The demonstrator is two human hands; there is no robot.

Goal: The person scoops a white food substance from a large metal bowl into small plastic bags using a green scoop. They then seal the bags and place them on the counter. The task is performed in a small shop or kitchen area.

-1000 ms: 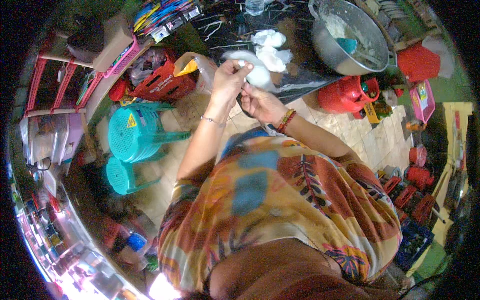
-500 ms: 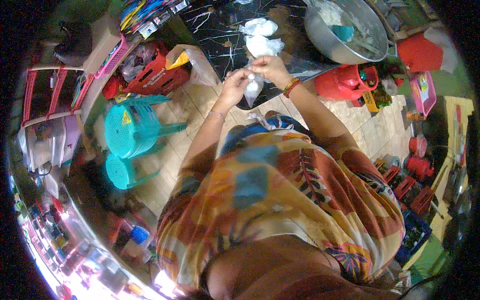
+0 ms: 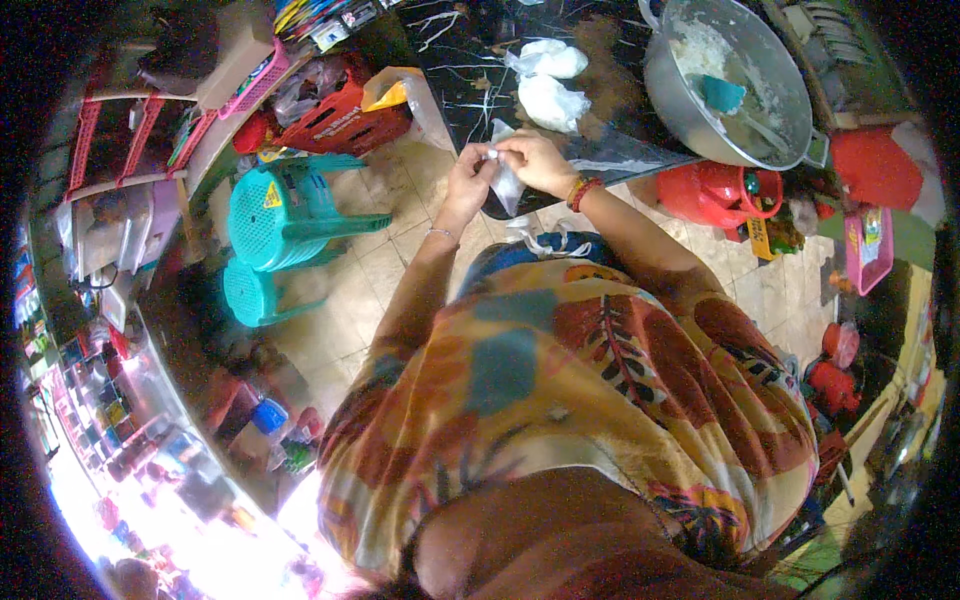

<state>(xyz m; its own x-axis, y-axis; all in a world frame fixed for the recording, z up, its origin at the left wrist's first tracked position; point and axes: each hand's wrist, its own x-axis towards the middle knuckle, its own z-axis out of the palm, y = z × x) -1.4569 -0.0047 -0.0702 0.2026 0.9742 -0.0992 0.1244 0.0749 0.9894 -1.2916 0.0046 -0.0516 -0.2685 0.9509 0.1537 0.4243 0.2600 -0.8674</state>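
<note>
Over the near edge of the black marbled table (image 3: 455,75), both my hands pinch a small clear plastic bag (image 3: 508,190) with a little white stuff showing in it. My left hand (image 3: 468,183) has its fingertips closed at the bag's upper part. Right beside it, my right hand (image 3: 540,163) is closed on the same part, fingers almost touching the left ones. What exactly lies between the fingertips is too small to make out. Just beyond the hands lie two knotted plastic bags, a nearer white bag (image 3: 553,103) and a farther white bag (image 3: 552,60).
A large metal pot (image 3: 672,125) with white mash and a teal scraper (image 3: 722,95) stands at the table's right. Below the table's right side is a red container (image 3: 700,195). On the left are teal stools (image 3: 270,220), a red basket (image 3: 355,125) and shelves.
The view has shifted, so the table and pot sit farther right. My hands have drawn closer together at the bag, still pinching it. The two white bags lie as before.
</note>
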